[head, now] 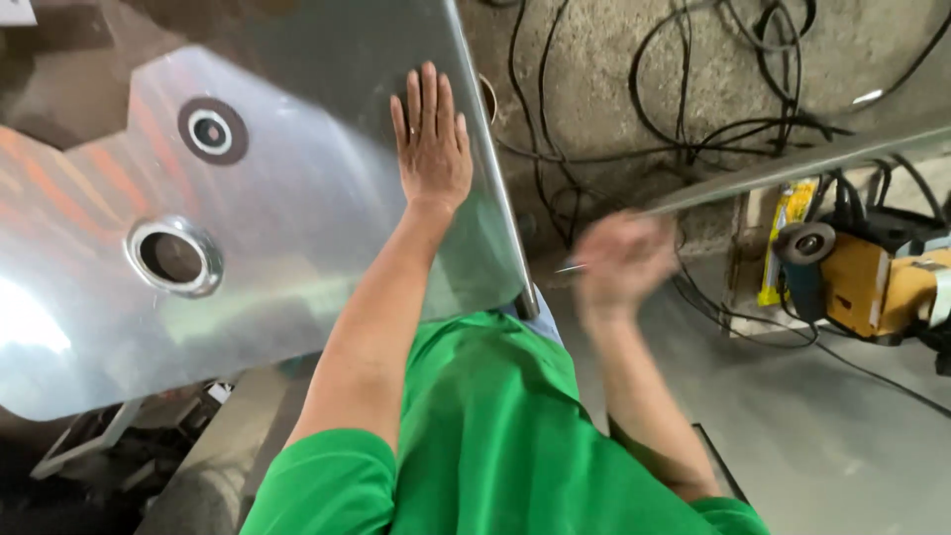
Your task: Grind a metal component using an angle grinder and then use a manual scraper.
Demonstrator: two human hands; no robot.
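In the head view, the left hand (432, 149) lies flat with its grip wide open, fingers stretched, on the shiny metal sheet (287, 208), near the sheet's right edge. The right hand (622, 263) is blurred, apart from the sheet; its grip seems closed on a thin metal rod (792, 166), but I cannot tell surely. Beyond this hand stands a yellow grinder (852, 277) under black cables (684, 109) on the floor.

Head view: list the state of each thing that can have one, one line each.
Left hand: open, flat on the metal sheet.
Right hand: blurred, closed on a thin metal strip.
Metal sheet: flat, shiny, two round holes.
Metal strip: long, slanting up to the right.
Cables: loose, tangled on the floor.
Grinder: lying on the floor, untouched.
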